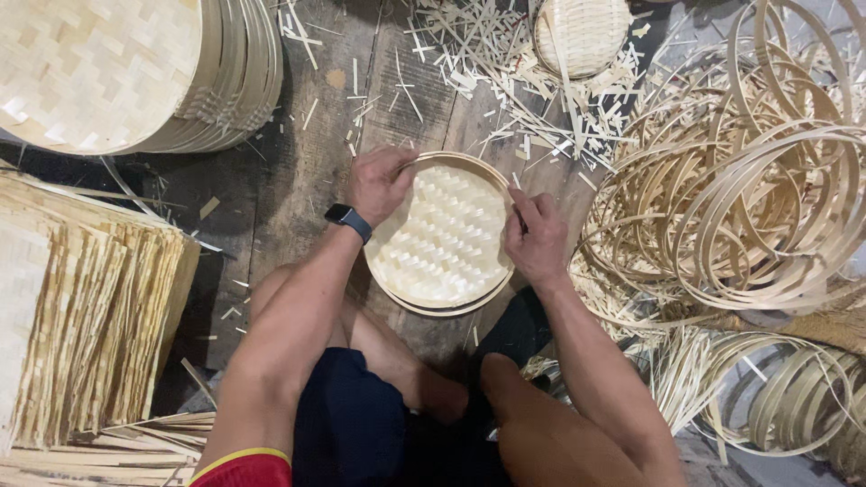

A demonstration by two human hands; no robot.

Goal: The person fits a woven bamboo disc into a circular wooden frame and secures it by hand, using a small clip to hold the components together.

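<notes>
I am sitting on a dark wooden floor (298, 171), pressing a thin bamboo rim around one round woven tray (439, 236) that is lying flat between my knees. My left hand (379, 183) is curling over the tray's upper left edge, fingers pinching the rim; my right hand (534, 239) is gripping the right edge, closed around the hoop and what seems to be a small tool, though I cannot tell for sure.

The risk, as I am judging it: the springy rim could be slipping free on the side neither hand is pinning, since the near edge is showing a second band peeling slightly apart. Pressing too hard could be cracking the weave or driving a splinter into a bare finger.

Counting what is lying around me: one tray in hand, one stack of finished trays (135, 72) at upper left, too many layers to number. One small woven basket (584, 34) is sitting at the top. One pile of square woven mats (86, 316) is resting at my left. Loose bamboo hoops (749, 207) are tangling at my right, dozens, uncountable. Offcut slivers (505, 72) are littering the boards. One dark wristwatch (348, 219) is on my left wrist.
</notes>
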